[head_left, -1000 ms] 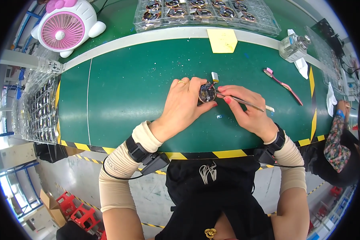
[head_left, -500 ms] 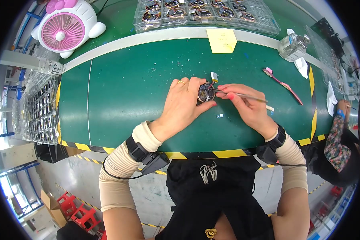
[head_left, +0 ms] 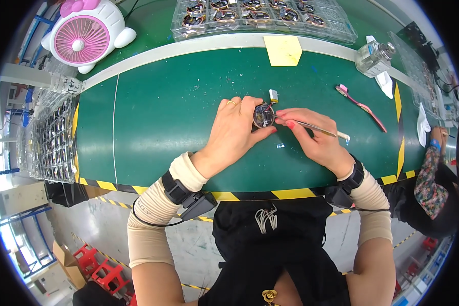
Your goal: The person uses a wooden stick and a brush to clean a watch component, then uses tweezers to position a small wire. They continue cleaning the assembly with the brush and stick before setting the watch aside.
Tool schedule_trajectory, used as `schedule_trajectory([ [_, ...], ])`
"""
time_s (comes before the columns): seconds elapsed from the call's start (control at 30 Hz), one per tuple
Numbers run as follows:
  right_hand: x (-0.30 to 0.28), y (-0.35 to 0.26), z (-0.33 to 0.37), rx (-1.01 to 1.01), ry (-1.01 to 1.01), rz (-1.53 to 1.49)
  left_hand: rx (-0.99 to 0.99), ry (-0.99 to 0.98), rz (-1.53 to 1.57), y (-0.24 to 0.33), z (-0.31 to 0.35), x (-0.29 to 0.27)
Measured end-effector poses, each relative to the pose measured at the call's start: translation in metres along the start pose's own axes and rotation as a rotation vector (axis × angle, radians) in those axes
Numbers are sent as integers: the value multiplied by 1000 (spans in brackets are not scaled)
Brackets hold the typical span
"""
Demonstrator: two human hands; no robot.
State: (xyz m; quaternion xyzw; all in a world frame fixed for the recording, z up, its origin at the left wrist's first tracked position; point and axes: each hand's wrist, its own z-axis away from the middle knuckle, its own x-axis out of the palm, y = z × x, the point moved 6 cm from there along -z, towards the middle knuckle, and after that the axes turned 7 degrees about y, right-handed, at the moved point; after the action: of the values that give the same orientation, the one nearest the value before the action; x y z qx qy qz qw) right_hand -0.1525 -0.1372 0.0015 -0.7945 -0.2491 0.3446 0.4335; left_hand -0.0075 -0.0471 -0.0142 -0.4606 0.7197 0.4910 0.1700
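Over the middle of the green mat, my left hand [head_left: 229, 130] grips a small round electronic assembly [head_left: 263, 116] by its rim, between thumb and fingers. A little silver battery pouch [head_left: 274, 96] sticks out past the far edge of the assembly on short wires. My right hand [head_left: 316, 137] is closed round thin metal tweezers [head_left: 316, 128], whose tip reaches the right side of the assembly. A second stick with a pale end [head_left: 343, 136] shows beside the fingers of that hand; its other end is hidden. On the mat below lies a tiny white-and-blue piece [head_left: 280, 146].
A pink toothbrush [head_left: 362, 108] lies to the right, near a clear bottle [head_left: 374, 58]. A yellow sticky note [head_left: 283, 51] is on the far ledge. Beyond stands a clear tray [head_left: 265, 28] of round assemblies; stacked trays [head_left: 53, 137] and a pink-and-white fan [head_left: 81, 38] are left. Another person's arm [head_left: 431, 178] is far right.
The tweezers' rear end has swung slightly toward me, and my right fingers have shifted a little. My left hand still holds the assembly in nearly the same place.
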Motion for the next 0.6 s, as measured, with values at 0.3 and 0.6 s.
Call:
schedule_trajectory([
  [0.3, 2, -4, -1, -52, -16, 104, -12, -3, 7, 1, 0, 0],
  [0.6, 3, 6, 1, 25, -31, 34, 20, -18, 10, 1, -5, -5],
])
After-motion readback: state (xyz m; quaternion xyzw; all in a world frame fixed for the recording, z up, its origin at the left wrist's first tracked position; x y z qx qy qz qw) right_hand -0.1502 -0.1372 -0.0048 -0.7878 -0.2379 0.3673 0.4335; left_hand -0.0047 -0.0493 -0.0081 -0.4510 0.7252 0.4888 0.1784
